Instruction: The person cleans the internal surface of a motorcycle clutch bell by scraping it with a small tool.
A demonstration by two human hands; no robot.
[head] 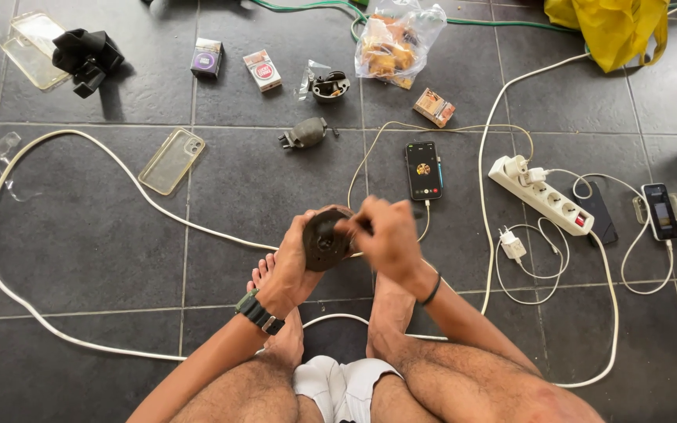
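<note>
Bright, even daylight fills the scene, and the dark floor tiles (103, 235) show a soft sheen rather than harsh glare. Shadows are short and soft. The wide lens bends the tile joints near the edges; focus is sharp throughout.

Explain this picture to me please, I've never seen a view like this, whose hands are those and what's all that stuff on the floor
This is one picture from a camera worn on a person's head, looking down, so you see their own arms, legs and bare feet. They sit on a dark tiled floor. The left hand holds a dark round part; the right hand works at it with its fingers, perhaps with a small tool, though that is too small to tell. Around them lie a long white cable, a white power strip, a phone with a lit screen, a clear phone case, small boxes and a bag of food.
</note>
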